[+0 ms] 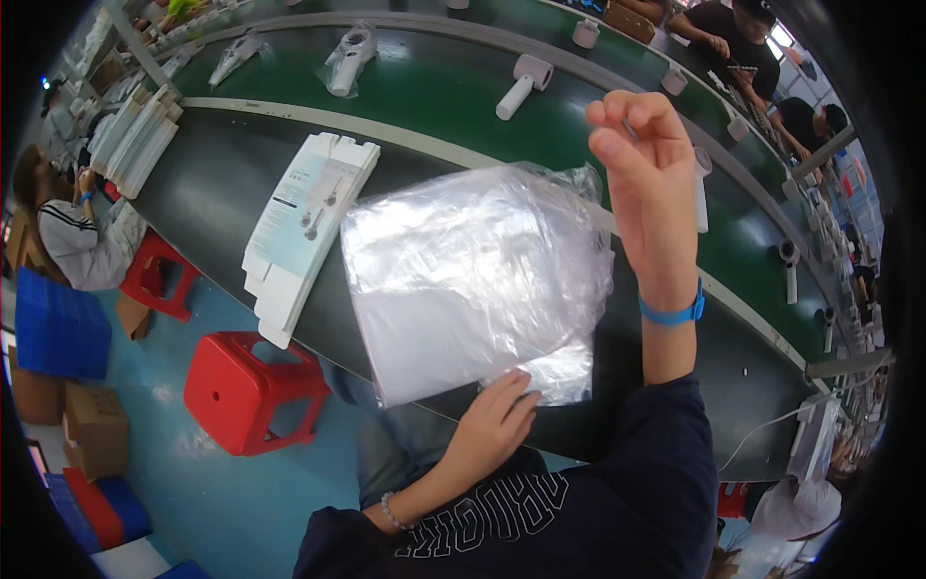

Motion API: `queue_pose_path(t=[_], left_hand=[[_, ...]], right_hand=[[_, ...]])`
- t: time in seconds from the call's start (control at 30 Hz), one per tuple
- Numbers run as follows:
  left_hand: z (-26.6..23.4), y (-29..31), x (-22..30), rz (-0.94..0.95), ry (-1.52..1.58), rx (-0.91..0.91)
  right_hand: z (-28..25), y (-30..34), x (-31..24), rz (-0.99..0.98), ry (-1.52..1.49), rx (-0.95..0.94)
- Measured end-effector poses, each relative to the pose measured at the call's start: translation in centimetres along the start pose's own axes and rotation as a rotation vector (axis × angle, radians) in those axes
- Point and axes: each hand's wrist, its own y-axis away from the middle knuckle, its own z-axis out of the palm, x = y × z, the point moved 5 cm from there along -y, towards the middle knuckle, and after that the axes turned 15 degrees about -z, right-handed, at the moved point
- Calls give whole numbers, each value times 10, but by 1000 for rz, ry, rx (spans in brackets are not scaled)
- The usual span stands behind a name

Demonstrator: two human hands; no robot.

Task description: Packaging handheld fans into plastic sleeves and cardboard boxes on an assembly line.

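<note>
A stack of clear plastic bags [453, 280] lies on the dark worktable in front of me, its right end crumpled. My left hand [497, 420] rests at the near edge of the stack, fingers lying flat on a smaller shiny piece of plastic bag [559, 376]. Raised above the right end of the bags is my right hand [651, 183], its fingers loosely curled and the thumb apart from them. Nothing shows in it. Left of the bags lies a pile of flattened white and pale blue printed cartons [307, 227].
Beyond the table runs a green conveyor [424, 121] carrying white handheld devices [524, 85], some bagged. More flat cartons [135, 140] are stacked at the far left. Red stools [227, 391] and blue bins [63, 323] stand left. Co-workers [738, 48] sit across the line and at left.
</note>
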Motion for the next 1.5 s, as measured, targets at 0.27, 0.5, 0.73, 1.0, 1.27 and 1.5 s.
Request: queue_pose_path(t=[0.27, 0.5, 0.73, 1.0, 1.27, 1.5], left_hand=[[11, 10, -7, 195, 4, -179], [16, 16, -13, 297, 66, -245], [11, 18, -13, 469, 155, -269], [6, 24, -19, 489, 245, -291], [-10, 13, -12, 302, 222, -73], [-39, -7, -14, 410, 156, 19]], right_hand=[[-84, -80, 129, -102, 1000, -292], [-177, -143, 286, -99, 1397, -583], [-195, -158, 316, 322, 1467, -766], [1, -86, 188, -651, 1464, -842], [-5, -45, 144, -126, 1433, -1009], [-50, 18, 21, 1, 1025, -227]])
